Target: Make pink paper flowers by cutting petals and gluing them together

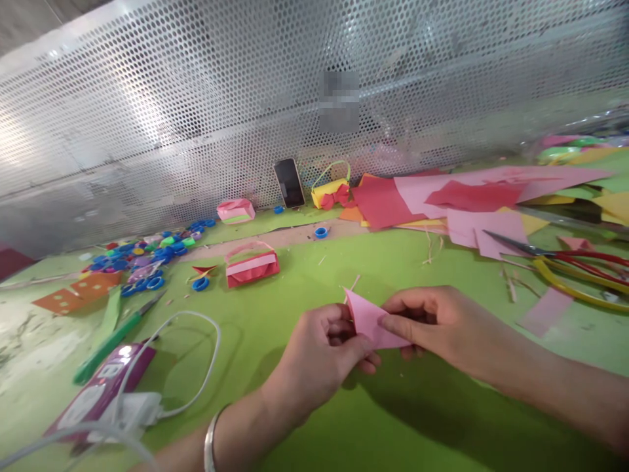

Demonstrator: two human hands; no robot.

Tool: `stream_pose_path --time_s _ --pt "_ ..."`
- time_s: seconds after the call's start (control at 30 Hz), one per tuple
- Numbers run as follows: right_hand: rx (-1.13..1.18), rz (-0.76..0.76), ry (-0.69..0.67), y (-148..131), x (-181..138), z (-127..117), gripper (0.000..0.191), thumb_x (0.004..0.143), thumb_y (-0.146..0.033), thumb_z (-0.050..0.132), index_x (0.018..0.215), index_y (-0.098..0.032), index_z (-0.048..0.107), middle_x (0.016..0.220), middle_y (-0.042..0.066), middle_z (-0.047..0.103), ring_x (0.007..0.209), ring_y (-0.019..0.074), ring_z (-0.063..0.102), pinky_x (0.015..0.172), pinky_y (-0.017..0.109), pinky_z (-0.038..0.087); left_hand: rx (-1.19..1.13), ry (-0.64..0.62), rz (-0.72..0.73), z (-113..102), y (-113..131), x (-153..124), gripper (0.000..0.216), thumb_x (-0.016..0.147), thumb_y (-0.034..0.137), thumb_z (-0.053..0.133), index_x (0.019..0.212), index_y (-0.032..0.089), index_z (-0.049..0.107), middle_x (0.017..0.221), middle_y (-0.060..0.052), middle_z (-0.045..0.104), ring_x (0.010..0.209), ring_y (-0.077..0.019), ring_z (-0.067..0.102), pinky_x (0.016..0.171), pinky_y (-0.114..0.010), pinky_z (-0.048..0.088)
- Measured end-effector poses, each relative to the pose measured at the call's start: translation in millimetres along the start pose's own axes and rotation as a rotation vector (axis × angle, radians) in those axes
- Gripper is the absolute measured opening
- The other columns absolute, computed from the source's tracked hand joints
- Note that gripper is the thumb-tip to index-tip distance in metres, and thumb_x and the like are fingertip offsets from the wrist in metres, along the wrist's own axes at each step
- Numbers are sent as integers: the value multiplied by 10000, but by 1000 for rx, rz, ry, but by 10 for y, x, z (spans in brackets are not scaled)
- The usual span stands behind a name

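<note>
Between my two hands is a piece of pink paper (pixel 369 320), folded to a triangle with its tip pointing up and left. My left hand (pixel 322 354) grips its lower left side, thumb in front and fingers behind. At the right side, my right hand (pixel 437 321) pinches the paper between thumb and fingers. The paper is held above the green tabletop (pixel 275 314). Farther back on the left stands a small red paper handbag (pixel 253 269) with a pink band and handle.
Scissors (pixel 555 259) and coloured paper sheets (pixel 472 190) lie at the right. A yellow paper bag (pixel 330 193), a phone (pixel 289 182) and a pink paper bag (pixel 236 210) stand by the mesh panel. At left are a green-handled knife (pixel 111 344), blue rings (pixel 147 282) and a power strip (pixel 105 387).
</note>
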State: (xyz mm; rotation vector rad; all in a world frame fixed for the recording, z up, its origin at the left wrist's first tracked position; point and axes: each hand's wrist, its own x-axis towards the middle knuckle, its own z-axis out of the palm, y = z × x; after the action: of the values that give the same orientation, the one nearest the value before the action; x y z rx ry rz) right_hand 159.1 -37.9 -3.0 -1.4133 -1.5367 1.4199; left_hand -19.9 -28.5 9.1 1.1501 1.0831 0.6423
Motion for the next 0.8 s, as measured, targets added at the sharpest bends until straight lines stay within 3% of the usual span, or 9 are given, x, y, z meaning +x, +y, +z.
stream_pose_path --time_s 0.3,0.4,0.5,0.57,0.67,0.8 --pt "128 95 55 -18 -12 -6 311 610 -485 783 616 -193 675 527 -16 619 468 120 547 466 239 406 -19 -26 -13 11 30 -29 72 725 66 626 771 108 664 674 -49 714 524 -98 631 520 -189 506" --pt "-9 82 -8 -23 -7 -28 305 650 -486 755 625 -193 675 528 -14 606 480 124 519 450 241 352 34 -49 -64 4 43 -41 107 734 55 601 823 113 614 609 -31 689 492 -99 620 487 -182 491" --pt "-93 -17 -94 -42 -29 -16 225 733 -432 702 734 -208 694 645 -10 635 598 146 536 514 251 368 74 -72 -124 9 64 -69 297 713 43 623 981 126 525 562 -3 672 462 -116 619 449 -187 478" --pt "-5 -42 -113 -58 -61 15 197 750 -408 683 733 -211 689 674 -11 635 646 152 538 570 259 392 82 -99 -155 29 84 -96 396 699 22 614 1053 133 477 539 16 657 445 -120 612 435 -189 471" --pt "136 8 -62 -78 -103 60 230 691 -404 718 607 -200 653 551 -41 533 561 122 455 540 249 349 85 -130 -192 67 112 -133 428 675 -5 576 1060 145 466 492 49 618 420 -115 591 428 -188 465" --pt "74 -3 -114 -109 -121 78 183 722 -376 688 677 -200 666 618 -31 553 597 131 457 550 250 345 119 -168 -227 83 109 -157 441 657 -6 557 1058 148 454 486 59 606 412 -111 584 416 -182 465"
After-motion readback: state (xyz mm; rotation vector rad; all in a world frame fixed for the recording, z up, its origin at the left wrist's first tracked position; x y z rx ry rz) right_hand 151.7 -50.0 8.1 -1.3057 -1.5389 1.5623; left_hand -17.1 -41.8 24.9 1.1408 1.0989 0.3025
